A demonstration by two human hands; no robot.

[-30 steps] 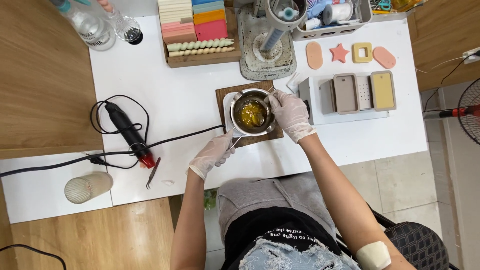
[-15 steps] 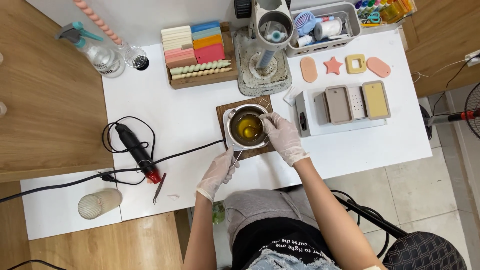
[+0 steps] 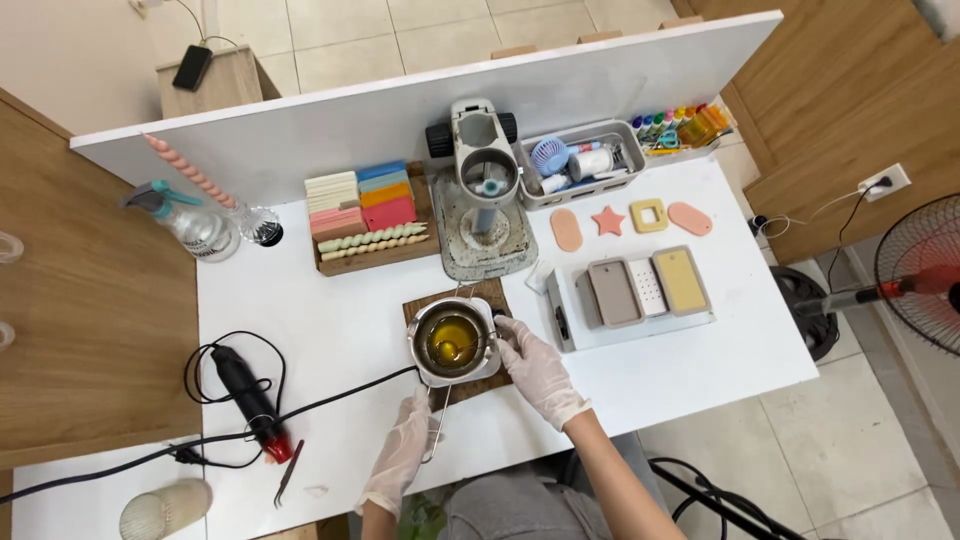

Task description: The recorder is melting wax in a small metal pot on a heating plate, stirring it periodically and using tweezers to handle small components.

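A small metal pot (image 3: pixel 450 342) of yellow liquid stands on a dark wooden board (image 3: pixel 492 296) near the white table's front edge. My gloved left hand (image 3: pixel 400 452) is closed around the pot's long handle, which points toward me. The curled fingers of my gloved right hand (image 3: pixel 536 366) rest against the pot's right rim. What they pinch, if anything, is too small to make out. A thin shape shows in the liquid.
A black heat gun (image 3: pixel 248 398) with its cable and tweezers (image 3: pixel 288 485) lie left. Behind the pot are a tray of coloured wax blocks (image 3: pixel 365 215), a grey stand (image 3: pixel 482 190) and a basket (image 3: pixel 580 160). Moulds (image 3: pixel 640 290) sit right; a spray bottle (image 3: pixel 195 228) stands far left.
The view has shifted, so more of the table's far side shows. My right hand has slid from over the pot to its right rim. My left hand stays on the handle.
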